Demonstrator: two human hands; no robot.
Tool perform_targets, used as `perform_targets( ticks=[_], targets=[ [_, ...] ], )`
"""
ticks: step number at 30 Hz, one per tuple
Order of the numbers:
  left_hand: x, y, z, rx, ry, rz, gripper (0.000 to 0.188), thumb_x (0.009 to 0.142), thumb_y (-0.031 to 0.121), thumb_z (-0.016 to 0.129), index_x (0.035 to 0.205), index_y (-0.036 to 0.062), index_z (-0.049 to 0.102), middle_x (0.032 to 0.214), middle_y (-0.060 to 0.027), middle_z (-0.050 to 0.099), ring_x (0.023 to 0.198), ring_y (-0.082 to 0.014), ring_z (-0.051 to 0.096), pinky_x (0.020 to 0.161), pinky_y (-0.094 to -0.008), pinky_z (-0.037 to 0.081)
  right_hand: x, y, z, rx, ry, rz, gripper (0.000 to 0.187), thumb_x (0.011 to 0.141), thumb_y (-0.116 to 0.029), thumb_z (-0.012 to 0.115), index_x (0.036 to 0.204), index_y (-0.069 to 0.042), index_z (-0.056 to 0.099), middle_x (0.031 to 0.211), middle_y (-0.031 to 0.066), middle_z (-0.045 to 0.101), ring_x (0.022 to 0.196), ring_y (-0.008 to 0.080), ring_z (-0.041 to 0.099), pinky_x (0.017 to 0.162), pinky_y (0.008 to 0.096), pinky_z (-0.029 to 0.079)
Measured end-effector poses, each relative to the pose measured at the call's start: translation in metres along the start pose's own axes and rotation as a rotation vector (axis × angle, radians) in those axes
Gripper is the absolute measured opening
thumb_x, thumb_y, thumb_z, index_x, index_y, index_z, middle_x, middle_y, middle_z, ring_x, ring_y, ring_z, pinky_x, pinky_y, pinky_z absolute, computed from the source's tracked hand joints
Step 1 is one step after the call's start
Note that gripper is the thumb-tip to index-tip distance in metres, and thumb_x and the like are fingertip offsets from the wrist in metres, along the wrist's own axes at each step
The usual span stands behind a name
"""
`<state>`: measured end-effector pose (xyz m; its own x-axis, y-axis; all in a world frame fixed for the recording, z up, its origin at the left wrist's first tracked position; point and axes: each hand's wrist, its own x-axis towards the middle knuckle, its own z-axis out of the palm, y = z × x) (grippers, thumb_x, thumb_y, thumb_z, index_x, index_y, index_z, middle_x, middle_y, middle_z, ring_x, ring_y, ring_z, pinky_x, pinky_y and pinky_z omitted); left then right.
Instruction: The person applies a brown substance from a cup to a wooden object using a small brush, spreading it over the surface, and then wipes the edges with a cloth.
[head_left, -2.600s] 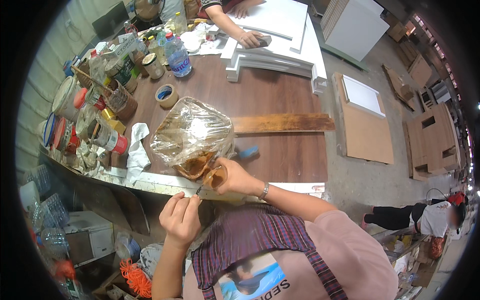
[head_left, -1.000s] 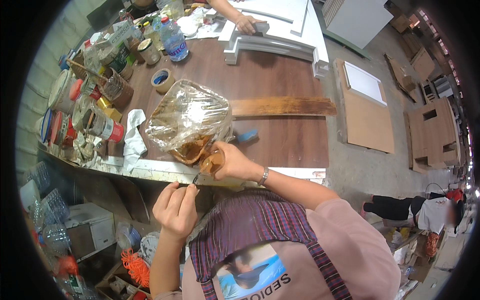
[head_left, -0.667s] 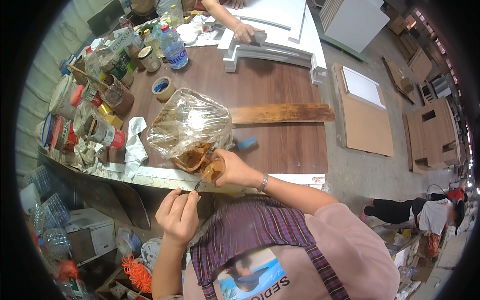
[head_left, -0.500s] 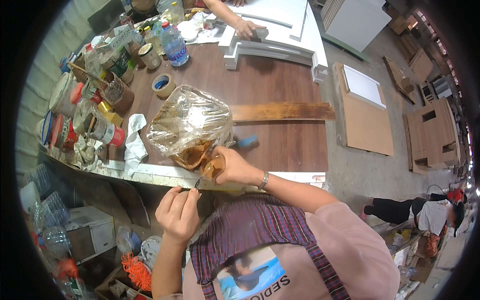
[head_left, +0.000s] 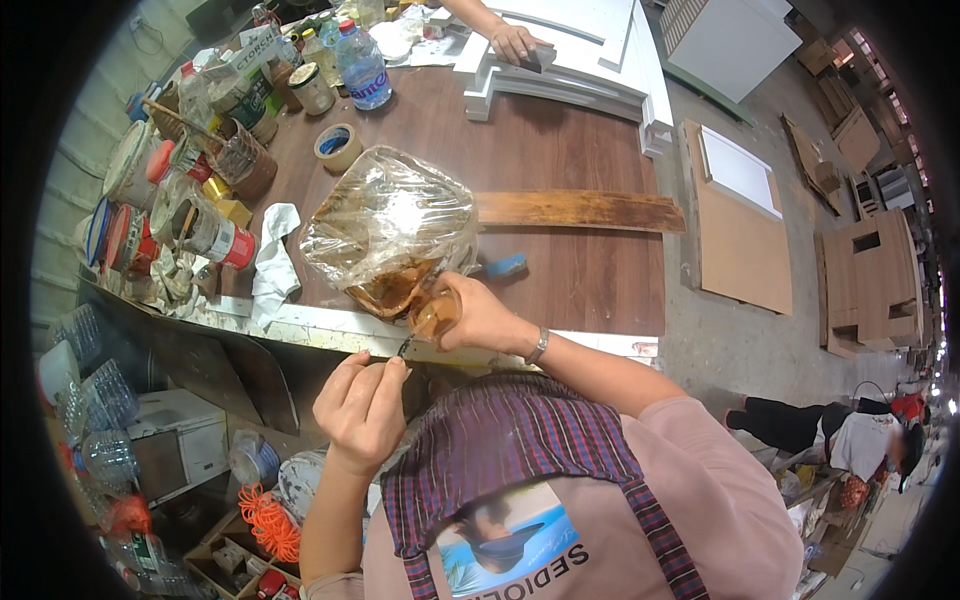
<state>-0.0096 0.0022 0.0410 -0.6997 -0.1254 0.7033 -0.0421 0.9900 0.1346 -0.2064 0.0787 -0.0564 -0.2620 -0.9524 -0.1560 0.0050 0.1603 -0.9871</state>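
My right hand (head_left: 485, 318) is closed around a small clear plastic cup (head_left: 437, 314) with amber-brown liquid in it, tilted at the table's near edge. Close to the cup, the fingers of my left hand (head_left: 362, 412) pinch a thin dark stick-like thing (head_left: 405, 346), whose far end reaches toward the cup; its kind is too small to make out. Just beyond the cup sits a container wrapped in clear plastic film (head_left: 392, 215), with brown-stained insides showing at its near opening. A brown-stained wooden board (head_left: 580, 210) lies to its right.
A blue piece (head_left: 506, 266) and a tape roll (head_left: 338, 148) lie on the brown table (head_left: 590, 290). A white rag (head_left: 275, 262), stained jars and bottles (head_left: 365, 75) crowd the left. At the far side a co-worker's hand (head_left: 513, 43) holds a block on a white panel (head_left: 560, 88).
The whole view has shifted slightly, so the table things sit higher and farther right. My hands keep their hold on cup and thin stick. The co-worker's hand has shifted a little along the white panel.
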Motion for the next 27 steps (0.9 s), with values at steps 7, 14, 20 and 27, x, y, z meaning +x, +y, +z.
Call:
perform_targets(
  ticks=[7, 14, 20, 27],
  targets=[
    [-0.001, -0.004, 0.006, -0.021, 0.021, -0.031, 0.019, 0.073, -0.004, 0.075, 0.090, -0.0013, 0.069, 0.075, -0.0096, 0.061, 0.066, -0.0269, 0.061, 0.071, -0.0379, 0.059, 0.000, 0.001, -0.002, -0.056, 0.021, -0.001, 0.056, 0.058, -0.004, 0.079, 0.108, 0.003, 0.055, 0.095, 0.0066, 0.063, 0.089, 0.0130, 0.058, 0.084, 0.0290, 0.049],
    [-0.022, -0.011, 0.014, -0.340, 0.093, -0.631, 0.009, 0.080, -0.006, 0.072, 0.087, -0.0022, 0.067, 0.072, -0.0096, 0.062, 0.060, -0.0189, 0.057, 0.057, -0.0273, 0.046, -0.002, -0.004, -0.001, 0.078, -0.005, 0.012, 0.059, 0.058, -0.005, 0.080, 0.109, 0.002, 0.052, 0.094, 0.0073, 0.062, 0.090, 0.0131, 0.058, 0.082, 0.0289, 0.050],
    [-0.048, -0.026, 0.033, -0.901, 0.274, -1.294, 0.006, 0.090, 0.001, 0.066, 0.090, -0.0045, 0.066, 0.076, -0.0058, 0.066, 0.062, -0.0093, 0.057, 0.059, -0.0209, 0.043, -0.001, -0.001, -0.001, -0.038, 0.021, -0.001, 0.055, 0.057, -0.009, 0.081, 0.104, 0.002, 0.055, 0.095, 0.0078, 0.062, 0.091, 0.0145, 0.058, 0.084, 0.0295, 0.049],
    [-0.055, -0.031, 0.037, -1.206, 0.397, -1.512, 0.006, 0.093, 0.003, 0.065, 0.092, -0.0025, 0.065, 0.072, -0.0040, 0.063, 0.061, -0.0095, 0.060, 0.062, -0.0259, 0.058, 0.000, -0.002, -0.001, -0.043, 0.021, -0.017, 0.059, 0.054, -0.013, 0.082, 0.104, 0.002, 0.055, 0.096, 0.0097, 0.061, 0.090, 0.0163, 0.057, 0.084, 0.0306, 0.048]
  ],
)
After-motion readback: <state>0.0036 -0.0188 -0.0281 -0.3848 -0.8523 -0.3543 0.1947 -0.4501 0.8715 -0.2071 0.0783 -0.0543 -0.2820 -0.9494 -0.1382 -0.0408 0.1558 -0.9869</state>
